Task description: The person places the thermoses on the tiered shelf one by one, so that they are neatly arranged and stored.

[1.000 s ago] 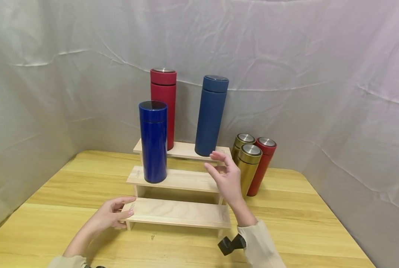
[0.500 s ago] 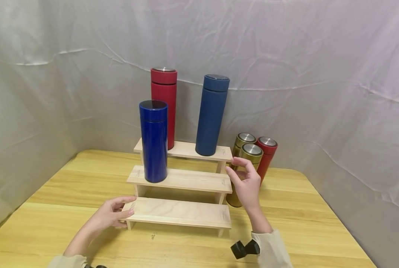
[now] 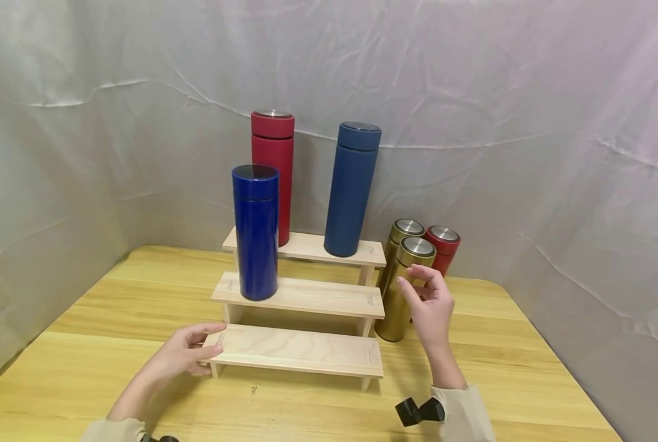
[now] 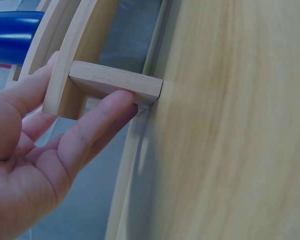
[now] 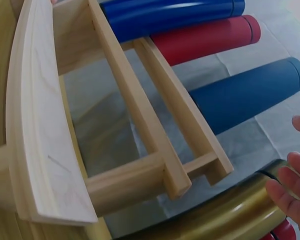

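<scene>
My left hand (image 3: 182, 351) grips the left end of the lowest step of a three-tier wooden display stand (image 3: 307, 351). In the left wrist view, fingertips (image 4: 121, 100) lie against the stand's leg. My right hand (image 3: 434, 310), fingers bent and apart with nothing between them, is beside the upper body of the front gold thermos bottle (image 3: 395, 313), overlapping it in the head view. A second gold thermos (image 3: 408, 228) and a red one (image 3: 444, 248) stand close behind, partly hidden. In the right wrist view, fingers (image 5: 285, 195) appear right at the gold bottle (image 5: 225, 215).
A glossy dark blue thermos (image 3: 256, 239) stands on the middle step's left end. On the top step are a tall red thermos (image 3: 274, 144) and a matte blue one (image 3: 353, 190). The wooden table (image 3: 500, 368) is backed by a grey cloth (image 3: 500, 110).
My right hand has moved right and slightly down, from near the matte blue thermos to the front gold one. My left hand keeps its hold on the stand.
</scene>
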`<state>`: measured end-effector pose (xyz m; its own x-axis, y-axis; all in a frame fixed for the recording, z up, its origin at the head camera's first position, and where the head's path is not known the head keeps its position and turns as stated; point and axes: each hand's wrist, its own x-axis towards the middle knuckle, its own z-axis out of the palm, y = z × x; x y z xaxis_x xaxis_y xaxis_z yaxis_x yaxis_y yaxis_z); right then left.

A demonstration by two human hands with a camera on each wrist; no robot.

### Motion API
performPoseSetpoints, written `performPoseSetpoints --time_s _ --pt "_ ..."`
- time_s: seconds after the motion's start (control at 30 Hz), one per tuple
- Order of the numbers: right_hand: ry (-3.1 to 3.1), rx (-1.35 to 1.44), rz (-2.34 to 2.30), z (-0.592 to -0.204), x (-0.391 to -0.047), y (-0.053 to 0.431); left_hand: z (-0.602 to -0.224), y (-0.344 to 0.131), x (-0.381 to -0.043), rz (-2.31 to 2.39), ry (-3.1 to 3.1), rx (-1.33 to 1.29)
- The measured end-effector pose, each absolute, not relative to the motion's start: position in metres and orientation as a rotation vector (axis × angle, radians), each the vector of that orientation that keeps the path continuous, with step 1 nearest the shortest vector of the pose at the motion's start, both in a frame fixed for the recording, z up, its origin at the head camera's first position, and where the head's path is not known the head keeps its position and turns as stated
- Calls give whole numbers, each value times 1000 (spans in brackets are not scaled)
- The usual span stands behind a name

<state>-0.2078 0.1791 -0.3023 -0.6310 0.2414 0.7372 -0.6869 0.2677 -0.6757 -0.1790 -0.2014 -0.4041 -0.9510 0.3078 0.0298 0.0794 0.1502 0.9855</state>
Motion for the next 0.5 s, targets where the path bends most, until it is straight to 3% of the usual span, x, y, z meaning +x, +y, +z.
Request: performPoseSetpoints --time_s 0.5 --pt "-1672 286 1375 -305 -213 190 -405 -202 -179 1898 2239 378"
